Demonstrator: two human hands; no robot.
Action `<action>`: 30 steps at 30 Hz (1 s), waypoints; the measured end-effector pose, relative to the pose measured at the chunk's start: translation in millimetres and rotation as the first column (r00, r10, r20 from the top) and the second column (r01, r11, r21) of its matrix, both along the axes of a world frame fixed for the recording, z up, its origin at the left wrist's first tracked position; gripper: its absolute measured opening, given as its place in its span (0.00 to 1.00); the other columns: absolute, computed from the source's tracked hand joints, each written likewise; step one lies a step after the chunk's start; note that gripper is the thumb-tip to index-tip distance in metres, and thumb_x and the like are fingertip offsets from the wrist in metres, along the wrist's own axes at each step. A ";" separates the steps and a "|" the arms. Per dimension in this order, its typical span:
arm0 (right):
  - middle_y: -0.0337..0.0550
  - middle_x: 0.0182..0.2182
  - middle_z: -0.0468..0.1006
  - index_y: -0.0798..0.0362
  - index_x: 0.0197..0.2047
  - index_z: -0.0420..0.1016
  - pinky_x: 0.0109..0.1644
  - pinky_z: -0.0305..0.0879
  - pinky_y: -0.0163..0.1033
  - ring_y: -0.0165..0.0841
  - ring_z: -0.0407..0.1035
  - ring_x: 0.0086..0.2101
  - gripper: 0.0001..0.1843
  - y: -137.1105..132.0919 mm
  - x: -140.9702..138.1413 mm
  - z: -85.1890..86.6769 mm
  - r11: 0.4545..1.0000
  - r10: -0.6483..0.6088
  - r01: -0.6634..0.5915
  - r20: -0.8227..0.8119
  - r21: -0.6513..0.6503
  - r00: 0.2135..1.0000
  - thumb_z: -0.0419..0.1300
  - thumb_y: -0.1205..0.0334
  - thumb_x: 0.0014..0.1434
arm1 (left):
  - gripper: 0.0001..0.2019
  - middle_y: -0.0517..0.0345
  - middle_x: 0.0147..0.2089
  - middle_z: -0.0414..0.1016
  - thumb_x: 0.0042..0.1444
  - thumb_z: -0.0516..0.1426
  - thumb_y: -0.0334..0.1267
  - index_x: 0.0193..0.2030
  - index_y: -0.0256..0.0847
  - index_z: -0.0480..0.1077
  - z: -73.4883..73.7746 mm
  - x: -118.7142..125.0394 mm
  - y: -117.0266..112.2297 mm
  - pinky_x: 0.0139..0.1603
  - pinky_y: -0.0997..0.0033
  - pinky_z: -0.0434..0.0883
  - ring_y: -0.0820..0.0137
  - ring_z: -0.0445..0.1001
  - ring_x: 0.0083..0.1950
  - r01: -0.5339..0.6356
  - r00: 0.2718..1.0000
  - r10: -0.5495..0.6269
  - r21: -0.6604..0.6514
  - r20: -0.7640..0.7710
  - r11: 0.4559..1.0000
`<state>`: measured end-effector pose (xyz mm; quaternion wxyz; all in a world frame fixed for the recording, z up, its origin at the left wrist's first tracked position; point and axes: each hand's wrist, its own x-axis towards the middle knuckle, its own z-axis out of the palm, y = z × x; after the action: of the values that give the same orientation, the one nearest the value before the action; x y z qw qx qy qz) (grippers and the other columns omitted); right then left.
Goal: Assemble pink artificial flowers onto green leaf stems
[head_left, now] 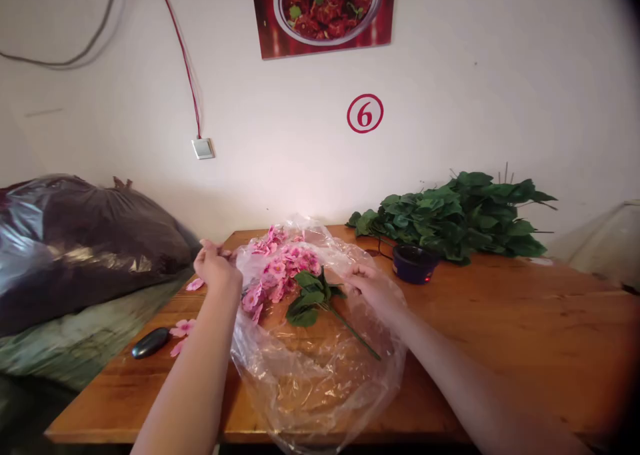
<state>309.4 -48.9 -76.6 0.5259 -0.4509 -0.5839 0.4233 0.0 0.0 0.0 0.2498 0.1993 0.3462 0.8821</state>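
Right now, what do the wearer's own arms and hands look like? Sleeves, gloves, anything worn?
The left hand and right hand are both bare, with no gloves. The left forearm and right forearm are uncovered down to the frame edge. No sleeve, cuff, watch or bracelet shows. Rings are too small to tell. There are no cables or markings on either arm.

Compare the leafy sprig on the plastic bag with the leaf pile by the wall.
The leafy sprig is one small stem with a few leaves; the leaf pile is a large heap. The leafy sprig lies on the clear plastic bag beside pink flowers; the leaf pile sits on the bare table. Both are dark green.
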 end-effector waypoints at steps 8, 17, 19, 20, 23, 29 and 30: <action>0.35 0.21 0.67 0.51 0.26 0.70 0.30 0.53 0.38 0.30 0.60 0.24 0.12 4.9 0.6 -7.8 0.999 0.032 -0.031 -0.035 0.027 0.999 0.61 0.54 0.55 | 0.13 0.68 0.27 0.60 0.63 0.48 0.48 0.34 0.45 0.49 -0.5 -41.4 -0.2 0.21 0.77 0.59 0.79 0.55 0.19 -0.273 0.962 0.271 -0.074 -0.033 0.959; 0.34 0.20 0.66 0.51 0.27 0.70 0.29 0.52 0.38 0.30 0.59 0.23 0.13 2.6 0.2 -8.4 1.000 0.000 0.000 0.027 0.014 1.000 0.62 0.51 0.54 | 0.15 0.63 0.23 0.68 0.41 0.68 0.45 0.25 0.39 0.68 -5.0 -10.2 -9.6 0.29 0.72 0.59 0.71 0.66 0.27 -0.170 0.758 0.031 -0.152 -0.651 0.974; 0.34 0.19 0.65 0.50 0.27 0.69 0.28 0.51 0.38 0.30 0.58 0.22 0.13 1.9 0.2 -7.4 1.000 0.005 -0.005 0.032 0.004 0.999 0.61 0.51 0.54 | 0.16 0.60 0.23 0.71 0.39 0.68 0.50 0.24 0.40 0.71 -7.2 -2.7 -14.7 0.30 0.71 0.57 0.68 0.68 0.28 -0.168 0.473 -0.183 -0.292 -0.862 0.942; 0.34 0.19 0.65 0.50 0.27 0.69 0.27 0.50 0.38 0.30 0.58 0.21 0.13 1.7 0.3 -6.7 1.000 -0.001 0.000 0.044 0.001 0.999 0.61 0.51 0.55 | 0.16 0.59 0.23 0.71 0.41 0.67 0.52 0.23 0.41 0.72 -9.2 1.3 -16.2 0.30 0.70 0.57 0.66 0.68 0.28 -0.205 0.278 -0.298 -0.360 -0.913 0.910; 0.34 0.18 0.65 0.50 0.26 0.70 0.27 0.49 0.38 0.31 0.57 0.21 0.13 1.0 0.9 -4.5 1.000 -0.024 0.024 0.086 0.002 0.996 0.61 0.50 0.54 | 0.16 0.58 0.19 0.68 0.42 0.66 0.49 0.18 0.42 0.68 -17.6 14.3 -16.1 0.30 0.69 0.56 0.66 0.66 0.24 -0.283 -0.068 -0.488 -0.452 -0.870 0.846; 0.39 0.26 0.73 0.50 0.32 0.75 0.31 0.54 0.38 0.34 0.65 0.28 0.17 -5.4 -2.7 -4.0 0.981 0.084 -0.141 0.366 0.133 0.927 0.61 0.44 0.56 | 0.06 0.59 0.25 0.71 0.50 0.60 0.38 0.26 0.42 0.69 -24.8 34.0 -13.4 0.32 0.69 0.58 0.67 0.67 0.29 -0.151 -0.048 -0.386 -0.375 -0.921 0.914; 0.40 0.27 0.74 0.50 0.34 0.76 0.31 0.54 0.38 0.34 0.66 0.28 0.18 -7.4 -4.1 -5.0 0.974 0.108 -0.184 0.445 0.130 0.889 0.63 0.43 0.54 | 0.04 0.59 0.27 0.72 0.52 0.59 0.38 0.28 0.42 0.70 -23.6 36.4 -14.6 0.34 0.69 0.60 0.67 0.68 0.30 -0.125 -0.024 -0.357 -0.352 -0.934 0.928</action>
<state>305.3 -56.4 -81.7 0.3847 -0.4427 -0.7525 0.2995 36.4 -14.6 -23.6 0.0328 0.7490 0.5446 0.3760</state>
